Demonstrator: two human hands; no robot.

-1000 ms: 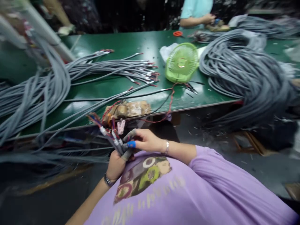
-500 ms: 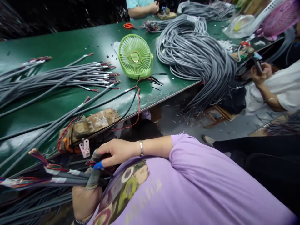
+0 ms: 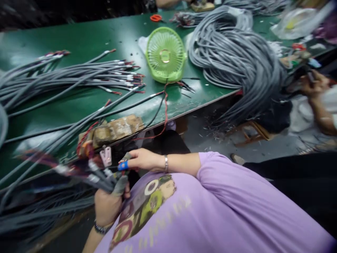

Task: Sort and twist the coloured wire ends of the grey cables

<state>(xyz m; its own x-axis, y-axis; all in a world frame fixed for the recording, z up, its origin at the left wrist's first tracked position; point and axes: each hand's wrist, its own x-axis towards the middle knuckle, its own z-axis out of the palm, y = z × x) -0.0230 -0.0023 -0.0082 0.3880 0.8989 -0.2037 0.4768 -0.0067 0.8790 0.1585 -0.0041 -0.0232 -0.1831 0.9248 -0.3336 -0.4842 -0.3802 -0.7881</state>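
My left hand (image 3: 109, 203), a dark bracelet at its wrist and a grey cover on its thumb, is closed round a bundle of grey cables (image 3: 101, 181). White bands mark the cables, and their coloured wire ends (image 3: 42, 158) fan out leftward, smeared by motion. My right hand (image 3: 140, 161), with a silver bracelet and blue tape on one digit, is closed just above the left thumb. What its fingertips pinch is hidden. Just left of the right fingertips, a pink clothespin (image 3: 106, 155) stands at the table edge beside a taped block (image 3: 118, 130).
More grey cables (image 3: 65, 79) with stripped ends lie on the green table (image 3: 86, 38). A green fan (image 3: 165, 55) stands there, beside a large cable coil (image 3: 231, 52) hanging over the edge. Orange-handled scissors (image 3: 156, 17) lie behind. At right, another person's hands (image 3: 316, 82) hold something dark.
The view has shifted, so the table things sit further right. The left hand and its cable bundle have come up closer to the clothespin, and the wire ends are swinging.
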